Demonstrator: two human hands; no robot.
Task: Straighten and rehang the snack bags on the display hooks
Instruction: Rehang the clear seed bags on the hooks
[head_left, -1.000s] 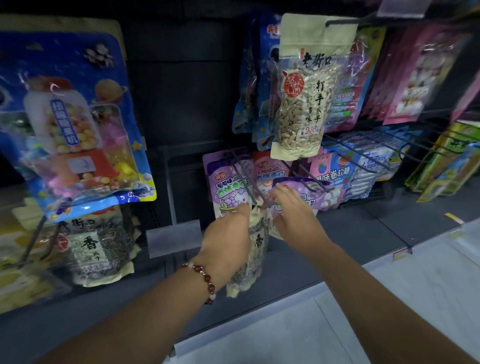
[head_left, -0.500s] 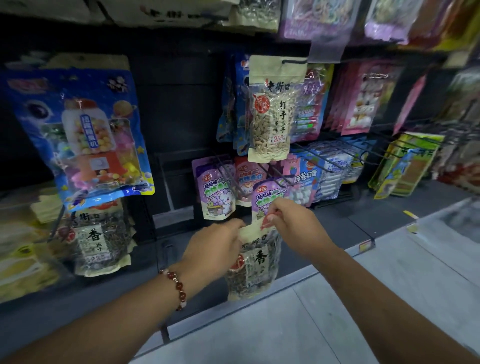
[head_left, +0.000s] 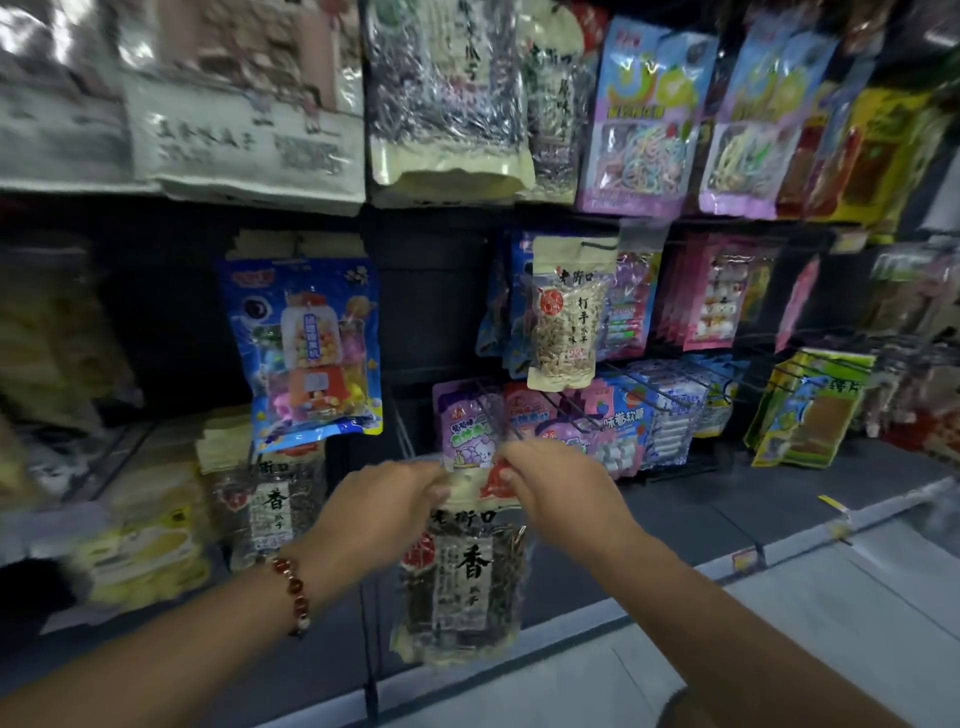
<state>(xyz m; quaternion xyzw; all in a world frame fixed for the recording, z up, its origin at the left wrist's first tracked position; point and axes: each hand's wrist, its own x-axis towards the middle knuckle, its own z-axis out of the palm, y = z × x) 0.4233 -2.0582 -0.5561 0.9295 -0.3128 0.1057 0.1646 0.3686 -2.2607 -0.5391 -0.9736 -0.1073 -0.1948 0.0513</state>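
Several racks of hanging snack packs fill the dark display wall (head_left: 431, 291); compared with half a second ago the view has tilted up, so a top row of big blurred bags now shows and the floor strip at bottom right is smaller. Largest nearby item: blue candy pack (head_left: 304, 353) hanging left of centre, same spot on the wall as before. Beige seed bag (head_left: 566, 317) hangs right of centre, unchanged. Purple pouch (head_left: 465, 428) and its neighbours sit on the low wire hooks (head_left: 524, 410) just behind the hands, crowding that spot. Green-yellow packs (head_left: 810, 410) lean at far right.

Task item: dark seed bag (head_left: 465, 577), held near, centre frame, hanging upright below both hands, in front of the lower shelf edge. It now sits more square to camera than half a second ago, when it tilted left. A matching bag (head_left: 275, 499) hangs lower left under the blue pack.

Left hand (head_left: 382, 512) pinches the bag's top left corner, fingers curled on the header; beaded bracelet (head_left: 296, 595) on that wrist. Right hand (head_left: 561, 486) pinches the top right corner, fingertips tight on the film. Hands are closer together than before. Cannot tell whether the header hole is on a hook; heavy motion blur.
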